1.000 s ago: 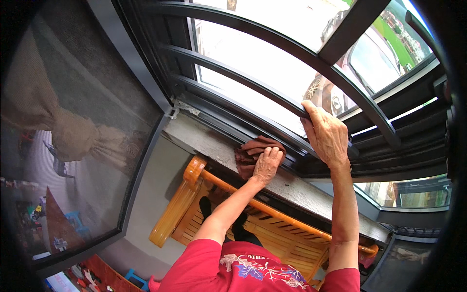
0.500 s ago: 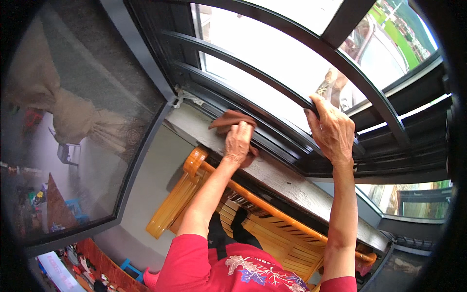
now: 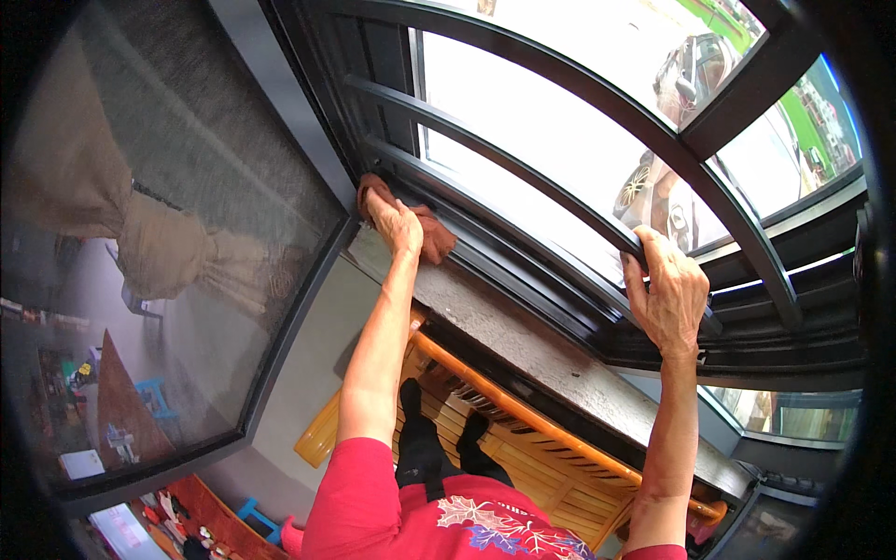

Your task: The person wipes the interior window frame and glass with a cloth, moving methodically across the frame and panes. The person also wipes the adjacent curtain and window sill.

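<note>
My left hand (image 3: pixel 396 227) presses a brown cloth (image 3: pixel 435 235) into the corner of the dark window track (image 3: pixel 504 264), close to the hinge side of the opened sash. Part of the cloth bunches out beyond my fingers on both sides. Farther right, my right hand (image 3: pixel 670 291) grips a dark horizontal window bar (image 3: pixel 551 191), its fingers wrapped over the top and the thumb below. Below the track runs a rough grey stone sill (image 3: pixel 523 327).
An open glass sash (image 3: pixel 196 233) with a dark frame fills the left side. I stand on a slatted wooden bench (image 3: pixel 551 457) below the sill, its orange top rail (image 3: pixel 523 397) running along the wall. A car (image 3: pixel 695 70) shows outside beyond the bars.
My left hand has slid the cloth left along the track into the corner by the open sash. My right hand keeps hold of the bar, while the whole view has shifted slightly.
</note>
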A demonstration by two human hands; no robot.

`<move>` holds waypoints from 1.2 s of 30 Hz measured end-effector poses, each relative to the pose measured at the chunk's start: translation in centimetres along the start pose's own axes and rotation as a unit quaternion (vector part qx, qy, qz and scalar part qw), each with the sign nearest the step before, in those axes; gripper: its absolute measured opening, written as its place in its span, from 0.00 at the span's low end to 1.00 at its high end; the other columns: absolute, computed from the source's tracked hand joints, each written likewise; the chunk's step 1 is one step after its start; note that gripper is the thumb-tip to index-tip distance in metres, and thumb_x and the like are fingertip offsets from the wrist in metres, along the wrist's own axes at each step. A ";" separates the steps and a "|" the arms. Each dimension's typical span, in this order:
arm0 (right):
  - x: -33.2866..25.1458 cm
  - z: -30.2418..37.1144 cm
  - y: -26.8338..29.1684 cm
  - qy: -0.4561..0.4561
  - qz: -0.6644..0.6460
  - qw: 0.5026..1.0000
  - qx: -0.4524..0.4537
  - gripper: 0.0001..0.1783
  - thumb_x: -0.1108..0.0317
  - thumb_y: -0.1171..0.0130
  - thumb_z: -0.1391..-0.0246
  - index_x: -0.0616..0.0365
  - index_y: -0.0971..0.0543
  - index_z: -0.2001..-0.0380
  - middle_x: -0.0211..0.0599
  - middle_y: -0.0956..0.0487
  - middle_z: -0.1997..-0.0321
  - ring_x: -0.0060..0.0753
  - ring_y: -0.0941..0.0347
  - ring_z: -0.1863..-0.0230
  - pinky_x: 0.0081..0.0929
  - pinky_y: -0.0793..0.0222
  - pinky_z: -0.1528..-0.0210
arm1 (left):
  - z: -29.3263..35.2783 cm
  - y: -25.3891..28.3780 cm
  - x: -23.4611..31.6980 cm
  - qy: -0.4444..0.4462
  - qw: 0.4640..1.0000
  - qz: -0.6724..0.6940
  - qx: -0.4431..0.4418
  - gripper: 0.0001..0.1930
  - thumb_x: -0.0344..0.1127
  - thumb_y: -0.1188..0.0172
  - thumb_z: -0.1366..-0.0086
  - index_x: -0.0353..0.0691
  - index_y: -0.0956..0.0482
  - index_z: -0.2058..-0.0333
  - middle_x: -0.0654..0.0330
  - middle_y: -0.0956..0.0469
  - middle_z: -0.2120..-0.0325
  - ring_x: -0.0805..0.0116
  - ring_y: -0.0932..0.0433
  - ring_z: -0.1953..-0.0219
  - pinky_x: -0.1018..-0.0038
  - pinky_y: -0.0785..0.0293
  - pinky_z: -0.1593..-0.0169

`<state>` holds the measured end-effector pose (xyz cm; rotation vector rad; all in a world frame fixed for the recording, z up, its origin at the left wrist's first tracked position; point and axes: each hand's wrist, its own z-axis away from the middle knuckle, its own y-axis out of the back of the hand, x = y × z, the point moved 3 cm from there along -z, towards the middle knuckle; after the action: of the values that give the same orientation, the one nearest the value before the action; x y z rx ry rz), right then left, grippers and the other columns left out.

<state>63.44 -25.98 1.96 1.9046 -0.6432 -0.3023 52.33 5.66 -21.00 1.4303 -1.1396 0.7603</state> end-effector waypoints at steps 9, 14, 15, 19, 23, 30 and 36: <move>-0.3 -0.3 0.4 0.007 0.016 1.000 -0.006 0.15 0.60 0.42 0.47 0.55 0.23 0.59 0.36 0.23 0.74 0.36 0.26 0.74 0.33 0.33 0.70 | 6.5 -4.7 1.8 -0.136 0.980 -0.049 -0.138 0.23 0.18 0.56 0.42 0.26 0.42 0.46 0.32 0.50 0.39 0.36 0.47 0.36 0.56 0.51 0.32; -0.1 -0.2 0.3 -0.004 0.022 1.000 -0.016 0.14 0.59 0.43 0.46 0.55 0.23 0.60 0.35 0.25 0.78 0.34 0.27 0.78 0.31 0.34 0.73 | 15.2 -6.2 4.0 -0.248 0.951 -0.052 -0.179 0.21 0.17 0.54 0.41 0.26 0.40 0.47 0.32 0.46 0.45 0.34 0.46 0.38 0.51 0.43 0.35; -0.1 -0.2 0.3 0.008 0.023 1.000 0.004 0.14 0.59 0.43 0.46 0.54 0.24 0.60 0.34 0.25 0.79 0.34 0.27 0.79 0.31 0.34 0.75 | 16.8 -6.2 4.9 -0.291 0.941 -0.058 -0.161 0.20 0.17 0.54 0.40 0.25 0.40 0.48 0.33 0.44 0.47 0.34 0.43 0.40 0.52 0.40 0.37; -0.2 -0.3 0.3 0.011 0.031 0.999 0.002 0.14 0.58 0.43 0.46 0.53 0.25 0.60 0.33 0.25 0.79 0.33 0.26 0.78 0.31 0.33 0.74 | 23.3 -6.7 6.1 -0.297 0.916 -0.062 -0.262 0.25 0.18 0.51 0.44 0.35 0.36 0.46 0.39 0.44 0.50 0.34 0.42 0.47 0.50 0.36 0.44; -0.2 -0.3 0.2 0.006 0.023 1.000 -0.009 0.16 0.60 0.41 0.46 0.54 0.24 0.56 0.38 0.24 0.77 0.36 0.25 0.75 0.31 0.32 0.73 | 27.4 -7.6 7.5 -0.359 0.878 -0.084 -0.304 0.28 0.21 0.47 0.46 0.47 0.32 0.45 0.49 0.42 0.50 0.44 0.39 0.51 0.57 0.33 0.47; 0.0 0.0 -0.1 0.021 0.027 0.999 0.001 0.16 0.59 0.41 0.47 0.55 0.25 0.57 0.36 0.23 0.73 0.37 0.25 0.75 0.32 0.31 0.73 | 31.9 -9.2 9.4 -0.485 0.803 0.001 -0.346 0.26 0.26 0.47 0.45 0.37 0.34 0.45 0.55 0.36 0.49 0.55 0.37 0.47 0.65 0.30 0.50; 0.0 -0.2 -0.3 0.018 0.032 0.999 0.013 0.14 0.56 0.42 0.46 0.52 0.25 0.62 0.32 0.24 0.77 0.32 0.25 0.75 0.30 0.30 0.72 | 30.9 -9.6 10.3 -0.491 0.792 -0.134 -0.338 0.21 0.31 0.44 0.47 0.41 0.29 0.52 0.61 0.33 0.57 0.63 0.35 0.50 0.72 0.28 0.56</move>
<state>63.65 -25.80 1.76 1.9071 -0.6842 -0.2188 60.41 -27.31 -20.95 1.2747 -1.6798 -0.6896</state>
